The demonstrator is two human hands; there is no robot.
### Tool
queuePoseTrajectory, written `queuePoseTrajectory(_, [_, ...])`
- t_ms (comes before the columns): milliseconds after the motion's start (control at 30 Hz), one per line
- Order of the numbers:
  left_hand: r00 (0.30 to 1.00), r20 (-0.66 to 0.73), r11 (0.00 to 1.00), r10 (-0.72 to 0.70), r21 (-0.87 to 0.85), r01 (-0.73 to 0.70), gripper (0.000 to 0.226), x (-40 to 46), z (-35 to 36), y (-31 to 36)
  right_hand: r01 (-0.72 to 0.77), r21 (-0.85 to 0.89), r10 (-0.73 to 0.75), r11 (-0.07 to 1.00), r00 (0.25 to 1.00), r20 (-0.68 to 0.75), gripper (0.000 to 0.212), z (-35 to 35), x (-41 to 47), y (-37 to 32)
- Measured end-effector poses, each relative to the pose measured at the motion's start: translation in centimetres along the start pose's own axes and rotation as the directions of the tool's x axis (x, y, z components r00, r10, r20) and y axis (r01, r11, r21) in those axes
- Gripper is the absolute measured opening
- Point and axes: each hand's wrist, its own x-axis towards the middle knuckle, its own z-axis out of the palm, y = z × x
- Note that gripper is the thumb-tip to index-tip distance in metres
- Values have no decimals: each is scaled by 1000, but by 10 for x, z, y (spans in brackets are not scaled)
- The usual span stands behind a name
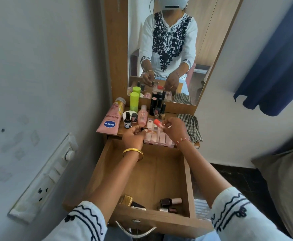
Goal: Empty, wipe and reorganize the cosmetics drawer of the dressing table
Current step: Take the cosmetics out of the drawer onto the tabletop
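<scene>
1. Right hand (174,128), centre of frame, pinches a coral-capped lip tube (158,122) by its clear lower end, fingers curled on it, cap pointing toward frame left.
2. Left hand (135,134), just left of it, has thumb and fingers closed on a small dark bottle (143,130); most of the bottle is hidden, so what it is can't be told.
3. Both hands sit over a clear organizer (157,138) of pale pink items at the front edge of the tabletop (123,130).
4. Behind, upper centre: pink lotion tube (110,117), green bottle (134,100), small pink bottle (143,115), cluster of black lipsticks (157,105). Checked cloth (191,126) lies just right of the organizer.
5. Drawer (147,173) is pulled open in lower centre, mostly bare; a gold box (127,200) and a few nail polish bottles (170,201) remain at its front wall.
6. Judgement: still the emptying stage, wiping not started.
7. To do it well: set each held item upright in a free spot, not on top of the organizer's contents; keep elbows off the crowded bottles; clear the front-wall leftovers before using the cloth.
</scene>
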Motion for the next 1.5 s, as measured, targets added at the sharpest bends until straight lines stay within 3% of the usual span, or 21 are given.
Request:
queuePoseTrajectory(333, [976, 109, 893, 187, 394, -215, 27, 15, 20, 5, 190, -261, -202, 946, 979, -17, 21, 3, 29, 5])
queuePoseTrajectory(633, [933, 180, 716, 312, 601, -355, 33, 17, 29, 3, 191, -251, -218, 949, 972, -85, 20, 5, 34, 13])
queuePoseTrajectory(833, [906, 235, 625, 351, 662, -414, 33, 19, 34, 4, 221, -248, -246, 943, 966, -77, 18, 7, 37, 8])
queuePoseTrajectory(1200, [876, 256, 590, 408, 658, -467, 28, 25, 39, 8, 146, -100, -157, 984, 982, -107, 12, 7, 40, 8])
queuePoseTrajectory(1500, [877, 277, 587, 392, 658, -470, 30, 28, 37, 5, 105, -80, -113, 991, 988, -104, 18, 8, 37, 20])
